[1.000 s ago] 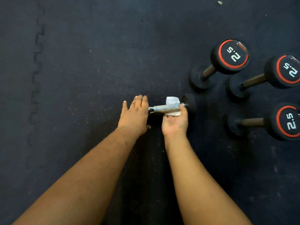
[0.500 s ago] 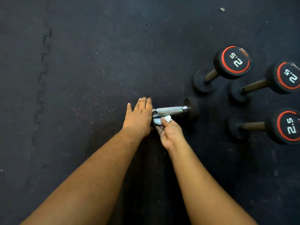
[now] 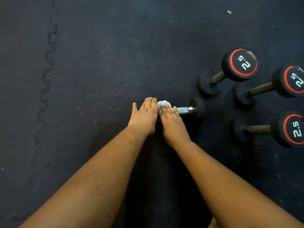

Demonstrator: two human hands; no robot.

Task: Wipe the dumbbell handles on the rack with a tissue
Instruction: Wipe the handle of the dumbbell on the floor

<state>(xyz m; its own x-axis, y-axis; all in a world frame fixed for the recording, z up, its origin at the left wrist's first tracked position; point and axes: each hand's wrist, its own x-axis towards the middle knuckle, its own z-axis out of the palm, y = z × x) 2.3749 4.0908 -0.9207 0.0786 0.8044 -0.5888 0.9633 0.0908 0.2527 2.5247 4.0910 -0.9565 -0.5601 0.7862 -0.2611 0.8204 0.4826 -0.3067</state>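
Floor seam: we are seeing the jigsaw joint of the rubber floor mat far to our left, well away from the work.
Left hand: we are laying it flat, fingers straight and together, over the near end of the dumbbell, which it is hiding and steadying.
Tissue: we are seeing a white wad poking out beyond our fingertips, on the handle's left end.
Right hand: we are pressing the tissue onto the handle; whether this grip is wrapping underneath, we cannot tell.
Handle: we are leaving its knurled silver stretch bare toward the far weight head.
Other dumbbells: three marked 2.5 are lying on the floor at right, untouched.
Progress: we are judging this as partway through one handle, with three waiting; no rack is showing.
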